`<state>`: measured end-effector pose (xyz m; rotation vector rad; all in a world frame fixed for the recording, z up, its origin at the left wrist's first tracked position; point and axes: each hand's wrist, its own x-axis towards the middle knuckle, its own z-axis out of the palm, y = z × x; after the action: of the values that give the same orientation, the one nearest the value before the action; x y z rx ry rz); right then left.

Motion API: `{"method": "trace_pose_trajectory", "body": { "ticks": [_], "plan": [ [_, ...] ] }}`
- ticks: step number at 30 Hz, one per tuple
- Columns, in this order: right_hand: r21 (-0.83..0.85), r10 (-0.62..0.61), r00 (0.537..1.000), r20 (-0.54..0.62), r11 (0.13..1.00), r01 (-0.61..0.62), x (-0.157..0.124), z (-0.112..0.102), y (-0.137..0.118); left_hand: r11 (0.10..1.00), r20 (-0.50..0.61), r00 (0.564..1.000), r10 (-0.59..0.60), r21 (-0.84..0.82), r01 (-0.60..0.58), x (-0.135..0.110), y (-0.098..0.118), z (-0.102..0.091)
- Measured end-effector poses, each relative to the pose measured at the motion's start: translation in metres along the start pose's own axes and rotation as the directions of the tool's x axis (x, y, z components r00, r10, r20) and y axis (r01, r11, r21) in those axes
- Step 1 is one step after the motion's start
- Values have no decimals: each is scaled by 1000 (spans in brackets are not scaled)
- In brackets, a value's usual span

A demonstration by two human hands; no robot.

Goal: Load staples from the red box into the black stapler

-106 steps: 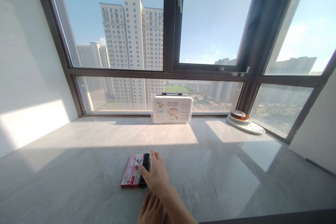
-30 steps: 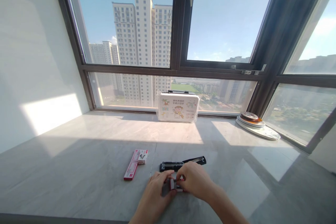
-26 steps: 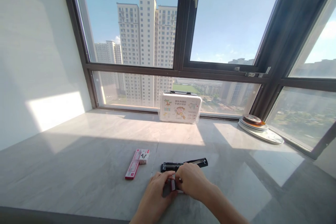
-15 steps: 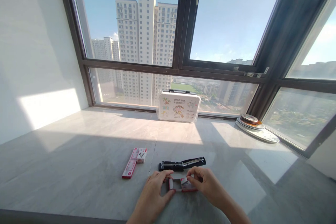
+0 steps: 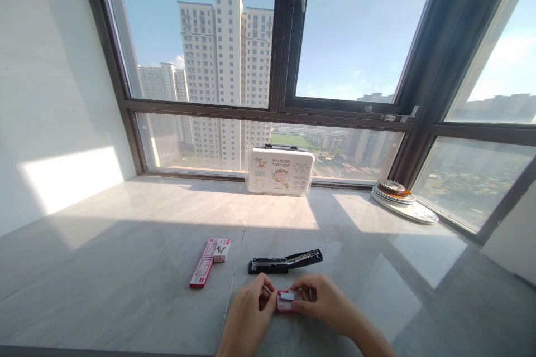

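Observation:
A small red-and-white staple box (image 5: 285, 307) is between my hands near the front of the counter. A pale grey strip (image 5: 287, 296) shows on its top. My left hand (image 5: 251, 307) is curled, its thumb and fingertips pinching at the box's left end. From the other side my right hand (image 5: 320, 298) grips the right end, thumb in front and fingers behind. Just beyond them lies a black stapler (image 5: 287, 261), hinged open with its metal channel showing. To the left, a small white staple box (image 5: 221, 250) touches a row of red-and-white boxes (image 5: 202, 272).
A white case with cartoon prints (image 5: 280, 173) stands against the window. Stacked plates (image 5: 396, 198) sit in the back right corner. The marble-look counter (image 5: 125, 268) has sunlit patches, and a white wall (image 5: 42, 95) rises at the left.
The box between my hands was pulled apart with a gap in its middle; now it looks shorter and closed up. My left fingers have curled in. The view has shifted slightly.

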<state>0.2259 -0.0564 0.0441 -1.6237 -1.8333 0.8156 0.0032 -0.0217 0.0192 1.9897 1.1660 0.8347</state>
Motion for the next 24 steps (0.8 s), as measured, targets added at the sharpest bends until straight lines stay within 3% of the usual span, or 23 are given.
{"method": "trace_pose_trajectory", "body": {
  "ticks": [2,6,10,15,20,24],
  "plan": [
    [-55,-11,999,-30,998,9,1,-1,-5,1000,-34,999,0,23,0,2,-3,-4],
    [-155,-60,997,-52,987,52,8,3,-12,974,-211,977,-16,217,63,19,-21,-23],
    [-240,-126,992,26,962,128,24,12,-22,948,-137,989,-59,304,98,32,-31,-28],
    [-253,-244,969,-35,940,227,55,14,-33,944,-84,995,-49,323,73,26,-31,-18],
    [-242,-301,947,112,916,320,76,13,-36,947,-94,994,-51,311,78,23,-32,-19],
    [-227,-303,942,142,917,329,77,15,-34,947,-94,994,-49,311,77,24,-32,-21]
  ]
}}
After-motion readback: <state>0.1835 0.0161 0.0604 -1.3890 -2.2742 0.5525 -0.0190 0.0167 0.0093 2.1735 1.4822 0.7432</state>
